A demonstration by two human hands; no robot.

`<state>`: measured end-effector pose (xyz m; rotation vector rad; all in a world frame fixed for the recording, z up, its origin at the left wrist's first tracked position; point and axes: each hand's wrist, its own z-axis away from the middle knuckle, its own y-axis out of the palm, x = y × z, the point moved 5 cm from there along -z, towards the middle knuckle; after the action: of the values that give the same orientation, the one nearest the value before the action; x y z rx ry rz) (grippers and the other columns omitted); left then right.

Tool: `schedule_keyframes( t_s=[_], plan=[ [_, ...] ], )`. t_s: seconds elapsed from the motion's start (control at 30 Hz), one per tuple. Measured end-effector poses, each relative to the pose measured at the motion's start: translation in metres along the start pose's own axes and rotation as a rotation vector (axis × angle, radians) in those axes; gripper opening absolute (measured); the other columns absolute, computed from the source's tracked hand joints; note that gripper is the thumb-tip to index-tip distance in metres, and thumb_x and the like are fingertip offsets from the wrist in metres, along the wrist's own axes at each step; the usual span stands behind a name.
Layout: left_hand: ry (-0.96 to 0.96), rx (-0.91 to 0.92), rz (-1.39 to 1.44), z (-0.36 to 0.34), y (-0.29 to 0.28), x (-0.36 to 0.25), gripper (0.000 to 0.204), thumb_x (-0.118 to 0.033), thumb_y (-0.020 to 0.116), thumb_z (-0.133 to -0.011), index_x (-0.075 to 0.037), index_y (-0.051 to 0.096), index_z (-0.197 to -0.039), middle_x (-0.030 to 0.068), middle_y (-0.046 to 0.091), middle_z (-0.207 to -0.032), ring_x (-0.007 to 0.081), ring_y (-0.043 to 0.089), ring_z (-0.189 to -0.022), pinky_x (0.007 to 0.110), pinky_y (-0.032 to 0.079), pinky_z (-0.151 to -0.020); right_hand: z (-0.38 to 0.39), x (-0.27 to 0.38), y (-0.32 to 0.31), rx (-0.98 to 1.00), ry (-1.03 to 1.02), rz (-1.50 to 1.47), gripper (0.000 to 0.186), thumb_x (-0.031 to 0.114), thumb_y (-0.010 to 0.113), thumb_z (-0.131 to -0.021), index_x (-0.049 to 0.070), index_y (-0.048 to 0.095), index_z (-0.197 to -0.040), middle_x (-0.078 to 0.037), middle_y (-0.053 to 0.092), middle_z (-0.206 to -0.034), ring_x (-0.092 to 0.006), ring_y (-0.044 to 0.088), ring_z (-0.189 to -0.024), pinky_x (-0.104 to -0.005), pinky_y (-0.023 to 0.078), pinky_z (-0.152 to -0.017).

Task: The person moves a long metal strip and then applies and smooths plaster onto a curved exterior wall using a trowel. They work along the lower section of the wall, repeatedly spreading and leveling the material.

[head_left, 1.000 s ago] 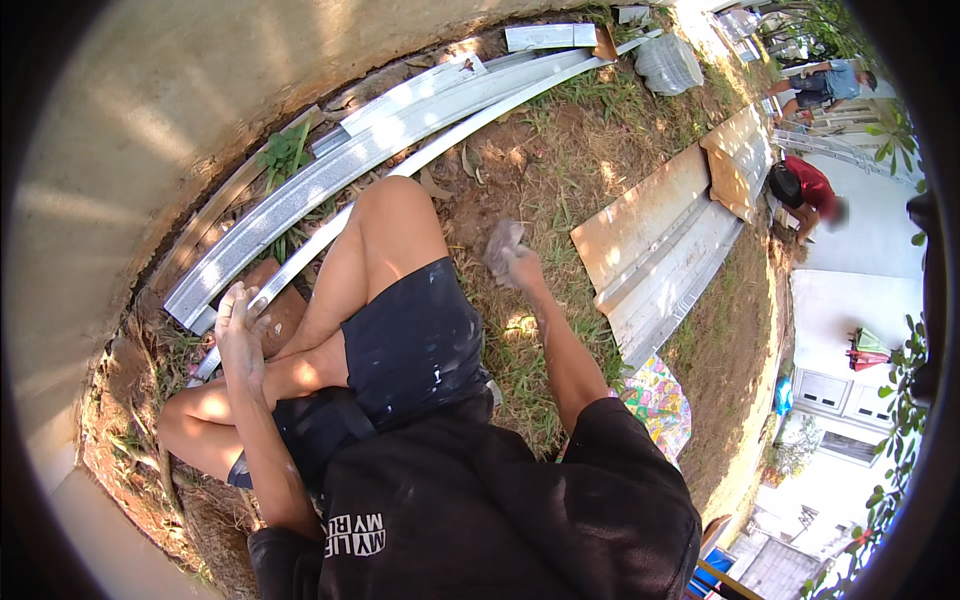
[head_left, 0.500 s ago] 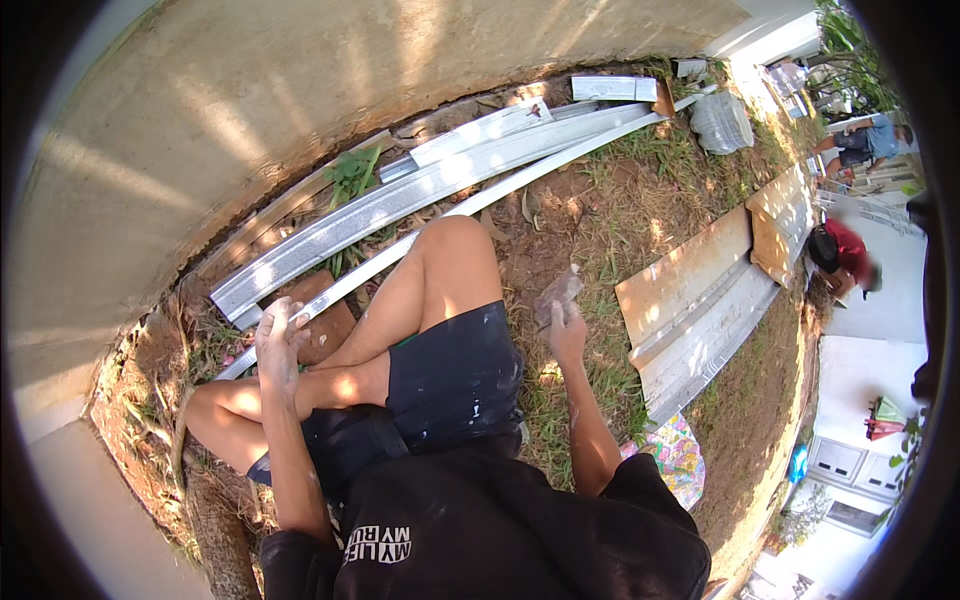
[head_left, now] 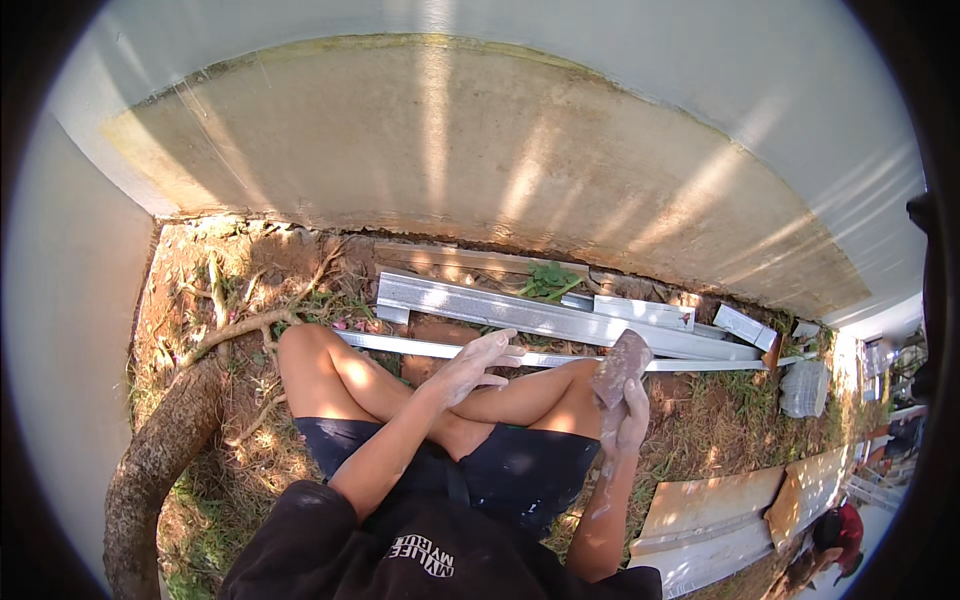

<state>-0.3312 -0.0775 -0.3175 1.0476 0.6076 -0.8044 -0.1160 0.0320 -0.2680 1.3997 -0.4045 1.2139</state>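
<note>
My right hand (head_left: 632,418) is closed on a worn, purplish-brown piece of sandpaper (head_left: 620,370), dusted with white, held upright above my right knee. Fingers and thumb apart, my left hand (head_left: 468,370) hangs empty over my crossed legs. White powder coats both hands and streaks my right forearm. Just past my knees, a narrow metal strip (head_left: 425,346) lies on the ground, partly hidden by my left hand and knee. A wider metal channel (head_left: 520,318) lies behind it.
A bare, stained wall (head_left: 400,140) rises in front of me. At left a thick tree root (head_left: 160,470) bends across the ground. Metal sheets (head_left: 710,515) lie at lower right, near a person in red (head_left: 848,535). A grey bundle (head_left: 804,388) stands farther right.
My view has swung left toward the wall. My right hand has brought the sandpaper in from my side to above my knee. My left hand has moved toward it, its fingers now stretched out.
</note>
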Motion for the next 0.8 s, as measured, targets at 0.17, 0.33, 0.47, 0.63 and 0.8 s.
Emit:
schedule_keyframes(
  t_s=[0.17,0.33,0.47,0.63,0.8],
  plan=[
    [0.106,0.188,0.464,0.008,-0.001,-0.018,0.046,-0.035,0.045,-0.096,-0.003,0.042,-0.129,0.0117,0.054,-0.123,0.0203,0.054,-0.112,0.038,0.046,-0.093,-0.011,-0.059,0.118,0.522,0.364,0.067,0.03,0.011,0.054,-0.089,-0.005,0.049,-0.114,-0.012,0.062,-0.099,-0.0174,0.062,-0.081,-0.0305,0.051,-0.069],
    [0.404,0.013,0.568,0.042,-0.049,-0.054,0.034,-0.008,0.058,-0.087,0.0,0.049,-0.119,0.0106,0.06,-0.111,0.0183,0.062,-0.097,0.032,0.052,-0.086,-0.03,-0.081,0.15,0.366,0.264,0.337,0.013,0.007,0.063,-0.085,0.0,0.053,-0.091,-0.008,0.063,-0.081,-0.0104,0.059,-0.065,-0.0224,0.047,-0.052],
    [0.385,-0.006,0.537,0.062,-0.063,-0.069,0.035,-0.005,0.061,-0.084,0.0,0.05,-0.117,0.0094,0.061,-0.108,0.0176,0.062,-0.094,0.033,0.052,-0.086,-0.035,-0.094,0.181,0.477,0.185,0.6,0.016,0.004,0.065,-0.082,-0.002,0.055,-0.094,-0.005,0.063,-0.077,-0.0074,0.055,-0.062,-0.0204,0.044,-0.055],
    [0.524,-0.258,0.276,0.07,-0.083,-0.094,0.021,-0.009,0.063,-0.085,-0.001,0.06,-0.104,0.0044,0.064,-0.096,0.0118,0.06,-0.084,0.027,0.05,-0.074,-0.047,-0.065,0.234,0.595,-0.262,1.018,0.035,0.006,0.071,-0.076,-0.001,0.056,-0.107,-0.01,0.065,-0.09,-0.0113,0.06,-0.073,-0.0235,0.048,-0.065],
    [0.889,-1.024,0.222,0.099,-0.163,-0.165,0.019,-0.016,0.056,-0.091,0.001,0.064,-0.092,-0.0018,0.058,-0.075,0.0075,0.05,-0.067,0.027,0.041,-0.061,-0.066,0.037,0.281,0.32,-0.793,1.185,0.043,0.012,0.071,-0.076,0.002,0.054,-0.114,-0.014,0.06,-0.107,-0.0252,0.057,-0.101,-0.0375,0.043,-0.089]
  ],
)
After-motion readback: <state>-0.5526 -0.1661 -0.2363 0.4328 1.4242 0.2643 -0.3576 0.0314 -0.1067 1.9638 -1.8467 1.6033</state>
